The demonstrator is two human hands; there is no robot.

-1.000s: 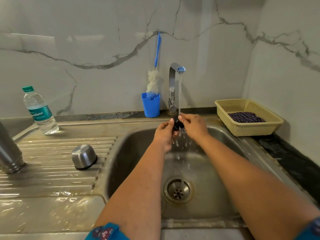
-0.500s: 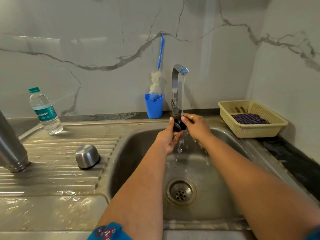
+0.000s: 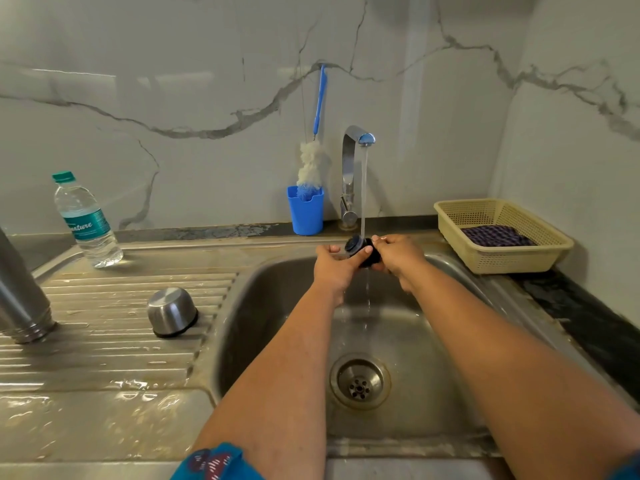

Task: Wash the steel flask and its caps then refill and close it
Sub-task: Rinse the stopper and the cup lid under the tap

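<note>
A small black inner cap (image 3: 360, 252) is held under the running stream from the tap (image 3: 353, 168), above the sink (image 3: 277, 299). My left hand (image 3: 334, 268) grips it from the left and my right hand (image 3: 398, 254) grips it from the right. The steel flask (image 3: 20, 292) stands upside down at the far left of the draining board, partly cut off by the frame. Its steel outer cap (image 3: 171, 311) sits mouth down on the ridged board, closer to the sink.
A plastic water bottle (image 3: 85, 221) stands at the back left. A blue holder with a bottle brush (image 3: 306, 202) is beside the tap. A beige basket with a dark cloth (image 3: 502, 237) sits on the right counter. The draining board (image 3: 104, 358) is wet.
Both hands have lifted the black cap a little closer to the spout and turned it in the stream. The flask and steel cap have not moved.
</note>
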